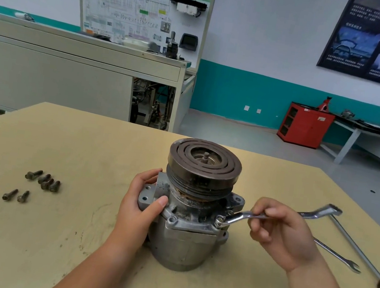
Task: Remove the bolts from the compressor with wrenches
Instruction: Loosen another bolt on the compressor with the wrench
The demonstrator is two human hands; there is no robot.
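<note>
Six loose bolts (40, 183) lie on the table (45, 245) at left. At centre the left hand (140, 208) grips the upright compressor (185, 236). The right hand (282, 231) pinches the ring wrench (239, 216), which sits on a flange bolt (219, 221). Keep the ring fully seated and brace the housing while turning.

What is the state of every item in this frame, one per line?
Compressor: upright on table, gripped by left hand.
Wrench: ring end on a flange bolt, held by right hand.
Loose bolts: six, lying on table.
Spare wrench: lying idle on table.
Screwdriver: lying idle on table.
</note>
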